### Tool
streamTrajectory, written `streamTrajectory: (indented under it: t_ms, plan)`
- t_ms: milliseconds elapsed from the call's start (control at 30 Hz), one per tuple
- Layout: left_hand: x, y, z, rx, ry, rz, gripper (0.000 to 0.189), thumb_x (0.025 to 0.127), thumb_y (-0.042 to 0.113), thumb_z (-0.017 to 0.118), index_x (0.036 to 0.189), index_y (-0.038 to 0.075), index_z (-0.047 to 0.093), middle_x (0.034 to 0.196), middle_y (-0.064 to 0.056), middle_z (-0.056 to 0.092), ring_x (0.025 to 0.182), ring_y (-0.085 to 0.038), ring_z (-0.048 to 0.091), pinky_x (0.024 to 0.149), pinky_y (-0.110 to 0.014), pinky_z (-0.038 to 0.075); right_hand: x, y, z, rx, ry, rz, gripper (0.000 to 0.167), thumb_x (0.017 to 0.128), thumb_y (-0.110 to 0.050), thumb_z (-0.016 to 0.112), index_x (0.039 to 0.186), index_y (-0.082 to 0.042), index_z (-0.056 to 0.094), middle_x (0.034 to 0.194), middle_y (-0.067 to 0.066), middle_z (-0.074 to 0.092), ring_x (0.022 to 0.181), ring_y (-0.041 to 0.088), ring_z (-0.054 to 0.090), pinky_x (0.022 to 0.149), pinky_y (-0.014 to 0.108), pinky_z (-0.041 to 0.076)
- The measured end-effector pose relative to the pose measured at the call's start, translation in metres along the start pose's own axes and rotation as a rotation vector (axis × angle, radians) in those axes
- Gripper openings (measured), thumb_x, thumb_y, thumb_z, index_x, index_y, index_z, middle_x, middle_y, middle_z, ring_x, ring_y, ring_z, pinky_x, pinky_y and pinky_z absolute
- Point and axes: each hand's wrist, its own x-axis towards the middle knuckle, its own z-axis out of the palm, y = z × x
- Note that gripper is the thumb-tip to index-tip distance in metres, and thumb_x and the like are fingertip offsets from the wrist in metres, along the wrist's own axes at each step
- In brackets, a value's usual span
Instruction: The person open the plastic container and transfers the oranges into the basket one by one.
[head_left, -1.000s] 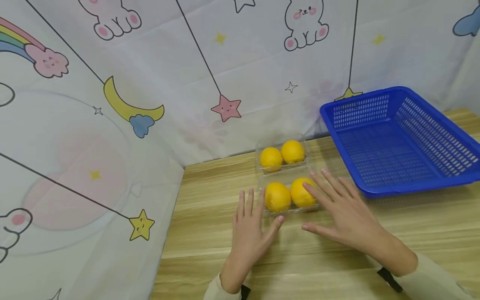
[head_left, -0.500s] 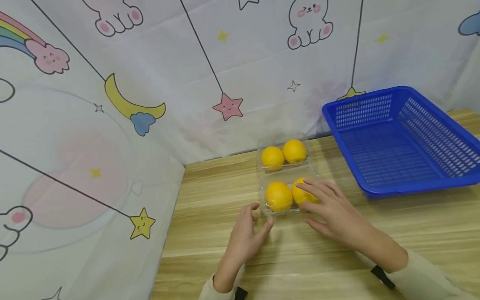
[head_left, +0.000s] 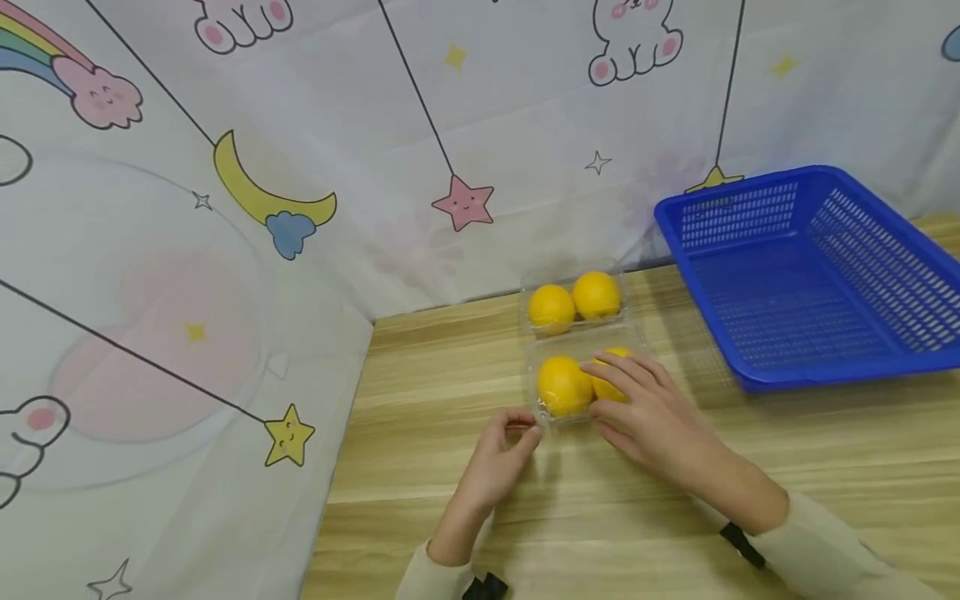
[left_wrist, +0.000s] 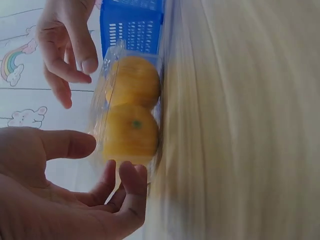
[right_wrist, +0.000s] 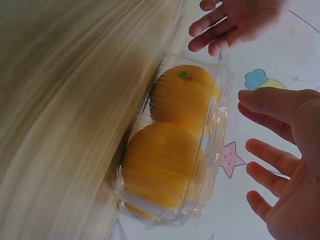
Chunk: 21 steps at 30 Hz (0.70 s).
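Two oranges, one on the left [head_left: 564,386] and one on the right [head_left: 618,360], lie side by side in a clear plastic box [right_wrist: 160,218] on the table. Bent fingers of my left hand [head_left: 501,454] are at the box's front left corner, thumb and fingertips apart. In the left wrist view its fingertips [left_wrist: 132,172] come right up to the nearer orange's end. My right hand [head_left: 660,412] hovers over the right orange, covering part of it. The right wrist view shows a gap between these spread, loosely bent fingers and the lid; nothing is held.
Behind the near box, another clear box with two oranges [head_left: 551,309] stands close to the printed cloth backdrop [head_left: 405,217]. To the right, a blue slotted basket [head_left: 780,283] rests on the wood-grain table [head_left: 435,375].
The spread fingers of both hands have bent. My left hand has drawn back, then come in to the box's front left corner. My right hand has shifted left over the right orange.
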Motion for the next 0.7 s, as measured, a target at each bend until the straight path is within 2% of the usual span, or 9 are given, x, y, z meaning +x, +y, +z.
streamTrajectory:
  t_ms: [167,367,700]
  plan:
    - [0.005,-0.004,0.004,-0.211,-0.07,-0.058,0.029,0.11,0.014,0.055,0.131,-0.005,0.055,0.126,-0.022,0.063,0.108,-0.022,0.062,0.083,-0.028,0.052,0.005,-0.002,0.004,-0.011,-0.002,0.012,0.019,0.076,-0.008,0.094,0.089,-0.015,0.08,0.136,0.016,0.068,0.136,0.042,0.055,0.111,0.062,0.04]
    - [0.01,-0.009,0.007,-0.348,-0.109,-0.092,0.03,0.112,0.015,0.052,0.133,-0.006,0.053,0.129,-0.021,0.064,0.104,-0.016,0.064,0.079,-0.022,0.053,0.011,-0.004,0.009,-0.036,-0.021,0.016,0.019,0.076,-0.008,0.095,0.088,-0.014,0.081,0.134,0.013,0.069,0.137,0.04,0.056,0.114,0.061,0.038]
    - [0.012,-0.014,0.011,-0.378,-0.074,-0.12,0.027,0.111,0.021,0.056,0.129,0.001,0.056,0.129,-0.019,0.068,0.097,-0.013,0.067,0.074,-0.022,0.053,0.012,-0.009,0.017,-0.057,-0.042,0.086,0.018,0.075,-0.008,0.095,0.083,-0.014,0.08,0.127,0.01,0.071,0.141,0.04,0.052,0.115,0.061,0.033]
